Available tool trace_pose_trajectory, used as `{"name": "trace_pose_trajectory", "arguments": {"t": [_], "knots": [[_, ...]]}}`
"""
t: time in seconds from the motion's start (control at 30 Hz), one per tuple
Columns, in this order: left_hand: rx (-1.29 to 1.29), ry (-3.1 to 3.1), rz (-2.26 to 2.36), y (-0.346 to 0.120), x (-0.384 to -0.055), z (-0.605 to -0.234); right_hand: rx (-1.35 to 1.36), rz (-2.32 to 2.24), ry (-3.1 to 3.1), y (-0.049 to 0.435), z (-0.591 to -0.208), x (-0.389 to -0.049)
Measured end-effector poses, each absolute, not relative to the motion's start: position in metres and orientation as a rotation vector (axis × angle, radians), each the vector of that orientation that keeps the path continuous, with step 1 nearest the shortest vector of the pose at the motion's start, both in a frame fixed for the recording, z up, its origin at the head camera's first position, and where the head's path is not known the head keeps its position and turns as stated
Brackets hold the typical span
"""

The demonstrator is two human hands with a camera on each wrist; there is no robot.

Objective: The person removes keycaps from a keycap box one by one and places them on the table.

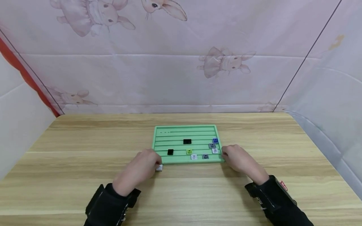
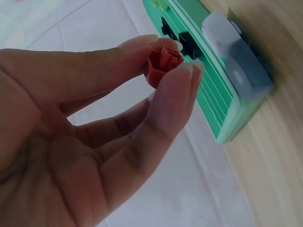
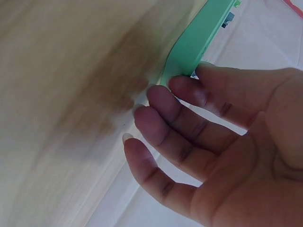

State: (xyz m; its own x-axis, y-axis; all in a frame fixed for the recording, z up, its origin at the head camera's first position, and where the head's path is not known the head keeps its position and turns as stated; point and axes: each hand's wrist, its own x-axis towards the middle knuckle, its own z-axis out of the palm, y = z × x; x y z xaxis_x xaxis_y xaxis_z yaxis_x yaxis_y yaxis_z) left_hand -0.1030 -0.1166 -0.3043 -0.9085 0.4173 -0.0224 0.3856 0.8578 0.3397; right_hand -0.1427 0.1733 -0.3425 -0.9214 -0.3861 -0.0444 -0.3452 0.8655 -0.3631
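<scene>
Between the thumb and fingertips of my left hand (image 1: 144, 164) is a small red keycap (image 2: 160, 71), its hollow underside showing in the left wrist view. That hand is by the near left corner of a green ridged tray (image 1: 172, 127). On the wood just below it, beside the tray's near edge, lies a grey-white block (image 2: 236, 56). My right hand (image 1: 238, 158) pinches the tray's near right corner with thumb and forefinger, the other fingers loosely bent over the table (image 3: 57, 94).
Two black pieces, one of them here (image 1: 187, 141), sit on the tray's ridges. Toward its right side are a yellow-green keycap (image 1: 189, 151), a blue keycap (image 1: 215, 140) and several grey and white ones. A pale rabbit-print curtain (image 1: 169, 78) stands behind the table.
</scene>
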Motion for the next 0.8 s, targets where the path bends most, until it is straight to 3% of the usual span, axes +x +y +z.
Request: {"name": "trace_pose_trajectory", "arguments": {"t": [0.8], "knots": [[0.851,3.060,0.415,-0.081,-0.114,-0.337,-0.542,-0.533,2.922,0.172,-0.344,-0.143]]}}
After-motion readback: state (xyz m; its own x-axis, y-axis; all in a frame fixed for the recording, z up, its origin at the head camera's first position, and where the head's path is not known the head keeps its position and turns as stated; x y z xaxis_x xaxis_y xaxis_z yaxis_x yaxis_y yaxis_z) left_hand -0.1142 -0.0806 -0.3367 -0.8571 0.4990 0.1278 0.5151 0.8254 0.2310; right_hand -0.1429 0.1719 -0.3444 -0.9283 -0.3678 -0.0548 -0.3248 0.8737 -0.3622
